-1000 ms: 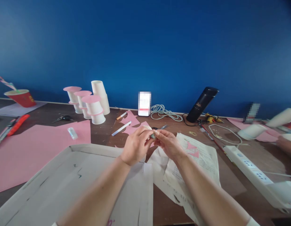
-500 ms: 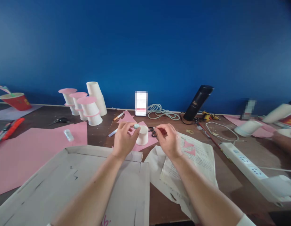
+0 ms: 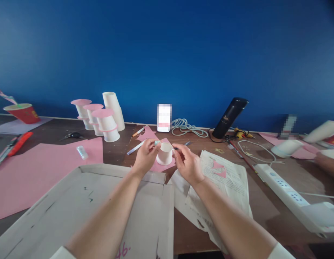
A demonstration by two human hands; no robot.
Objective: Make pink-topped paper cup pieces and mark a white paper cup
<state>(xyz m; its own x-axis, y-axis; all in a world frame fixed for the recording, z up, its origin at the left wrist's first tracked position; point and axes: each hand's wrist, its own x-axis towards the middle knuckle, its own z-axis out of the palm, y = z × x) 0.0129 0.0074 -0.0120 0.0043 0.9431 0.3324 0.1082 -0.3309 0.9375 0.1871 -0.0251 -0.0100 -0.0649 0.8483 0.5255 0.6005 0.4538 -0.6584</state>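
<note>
1. Since half a second ago, both hands have been closing in on the cup (image 3: 165, 153): the right hand (image 3: 188, 164) has come left and a little nearer the body, so that its fingertips are now sitting just beside the cup's right wall, and the left hand (image 3: 145, 157) has shifted slightly right.
2. The cup is standing upside down, its long axis upright, on a pink scrap (image 3: 158, 166) near the middle of the table (image 3: 264, 207), well back from the near edge.
3. The cup is lying directly between the two hands, the left thumb and forefinger reaching its upper left rim and the right fingers reaching its right side; both are about equally near.
4. The left hand is pinching a small pale blue-green bit (image 3: 157, 142) between thumb and forefinger, the other fingers curled in.
5. The right hand is half closed with its fingertips pinched together on something thin and dark; what it is cannot be told.
6. A stack of cups (image 3: 102, 118) is standing toward the far left edge, and a power strip (image 3: 285, 194) is lying along the right side.
</note>
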